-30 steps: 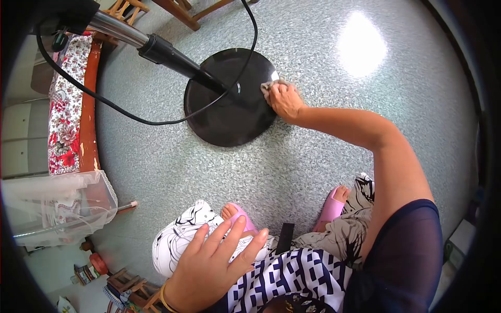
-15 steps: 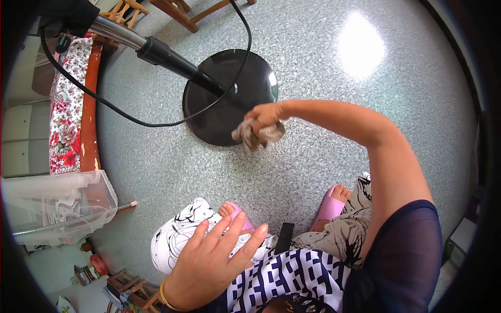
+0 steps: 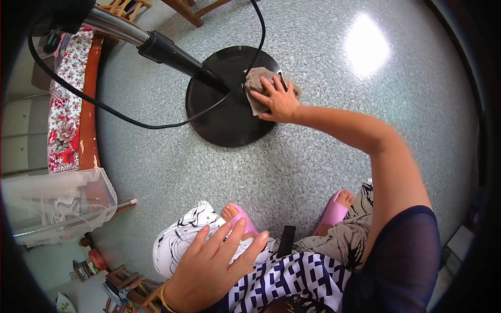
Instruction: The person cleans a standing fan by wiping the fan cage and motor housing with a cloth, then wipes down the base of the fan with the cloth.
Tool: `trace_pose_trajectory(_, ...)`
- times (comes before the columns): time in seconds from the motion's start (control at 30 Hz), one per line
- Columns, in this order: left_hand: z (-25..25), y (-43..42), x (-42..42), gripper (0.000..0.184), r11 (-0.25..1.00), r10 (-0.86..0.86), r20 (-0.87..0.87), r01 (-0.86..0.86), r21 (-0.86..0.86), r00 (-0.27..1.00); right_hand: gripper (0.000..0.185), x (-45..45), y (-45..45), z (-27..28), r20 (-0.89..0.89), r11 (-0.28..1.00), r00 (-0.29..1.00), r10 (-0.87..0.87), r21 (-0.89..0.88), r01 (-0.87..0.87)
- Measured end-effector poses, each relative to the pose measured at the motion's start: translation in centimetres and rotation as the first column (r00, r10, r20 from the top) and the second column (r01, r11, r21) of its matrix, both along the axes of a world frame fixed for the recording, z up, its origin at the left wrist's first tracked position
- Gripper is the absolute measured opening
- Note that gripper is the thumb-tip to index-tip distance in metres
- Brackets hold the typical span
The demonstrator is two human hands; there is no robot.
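Observation:
Fingers spread, my right hand (image 3: 281, 103) lies on top of a grey-brown cloth (image 3: 257, 78), pressing it against the right part of a round black base (image 3: 219, 128). The cloth laps over the base's right rim. A pole (image 3: 177, 58), black below and silver above, rises from the base's middle and leans to the upper left of the view. A black cable (image 3: 151, 127) loops across the pole and base, passing close to the cloth. My left hand (image 3: 211, 266) is open with nothing in it, above my left knee, its fingers apart.
Speckled grey floor (image 3: 323, 151) surrounds the base. My pink slippers (image 3: 331, 213) are on it near my legs. A bed edge with a floral cover (image 3: 65, 130) and a sheer white curtain (image 3: 88, 201) are at left. Wooden furniture legs (image 3: 190, 13) stand at the top.
My right hand has moved up and slightly right with the cloth, from the base's lower right edge onto its right part. Its fingers have gone from bunched to spread. My left hand stays nearly still.

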State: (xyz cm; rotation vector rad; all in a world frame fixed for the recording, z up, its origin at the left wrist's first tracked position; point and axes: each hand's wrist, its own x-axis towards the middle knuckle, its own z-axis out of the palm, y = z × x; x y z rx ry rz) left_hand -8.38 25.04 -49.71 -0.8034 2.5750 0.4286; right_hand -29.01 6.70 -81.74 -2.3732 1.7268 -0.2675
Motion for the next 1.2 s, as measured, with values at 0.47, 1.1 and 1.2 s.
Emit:
trace_pose_trajectory(0.47,-0.9,-1.7,1.4,0.06,0.996,0.089,-0.099,-0.087,0.027,0.991,0.042,2.2,-7.9,-2.4,-0.136,0.957,0.99,0.024,-0.282,-0.062)
trace_pose_trajectory(1.1,-2.0,-3.5,2.0,0.061,0.981,0.177,0.049,-0.18,0.064,0.983,0.036,6.9,-22.2,-3.1,-0.112,0.913,0.993,0.04,-0.4,-0.082)
trace_pose_trajectory(1.2,-1.8,-3.2,1.7,0.061,0.981,0.184,0.046,-0.186,0.047,0.982,0.032,7.2,-22.3,-3.1,-0.055,0.914,0.998,-0.033,-0.405,0.008)
